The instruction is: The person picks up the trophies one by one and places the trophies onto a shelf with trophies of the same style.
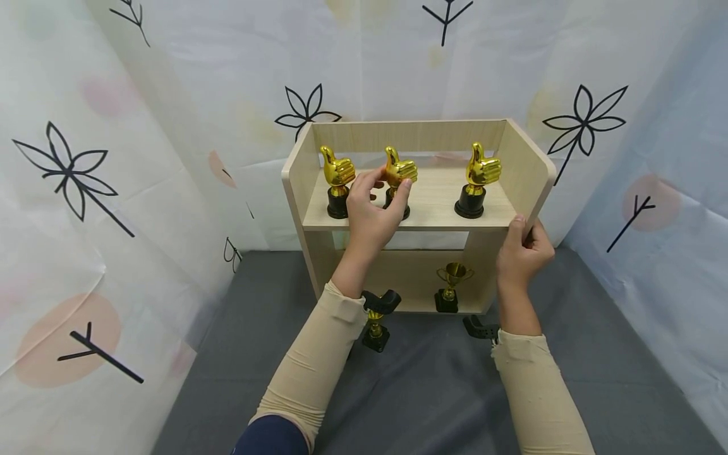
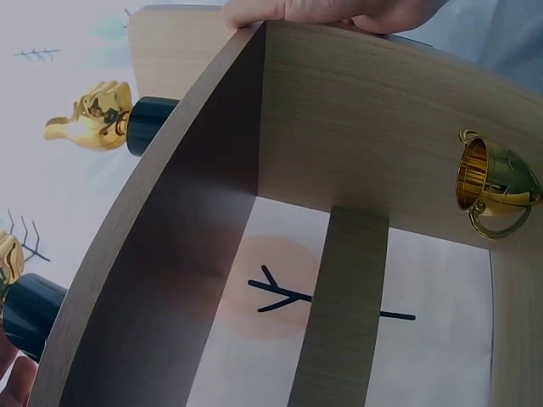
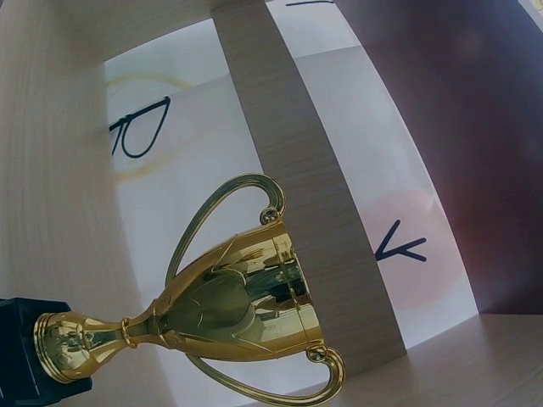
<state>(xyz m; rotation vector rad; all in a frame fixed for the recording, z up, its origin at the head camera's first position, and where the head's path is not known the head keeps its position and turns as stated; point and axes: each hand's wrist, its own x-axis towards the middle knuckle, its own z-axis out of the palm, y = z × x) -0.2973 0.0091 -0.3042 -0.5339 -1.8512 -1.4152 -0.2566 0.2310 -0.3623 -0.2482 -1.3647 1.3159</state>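
Three gold thumbs-up trophies on black bases stand on the upper board of a light wooden shelf (image 1: 432, 218). My left hand (image 1: 372, 212) holds the middle trophy (image 1: 401, 169), thumb on its right side and fingers on its left. The left trophy (image 1: 338, 170) is close beside that hand; the right trophy (image 1: 482, 170) stands apart. My right hand (image 1: 524, 249) grips the front edge of the shelf's right side panel, thumb by the upper board's corner. The left wrist view shows its fingers (image 2: 322, 10) over the panel edge. The right wrist view shows no hand.
A gold cup trophy (image 1: 454, 275) with two handles stands on the lower board at the right. Another gold trophy (image 1: 375, 335) stands on the grey cloth (image 1: 421, 392) before the shelf, partly hidden by my left wrist. Printed white sheets (image 1: 227, 63) surround the area.
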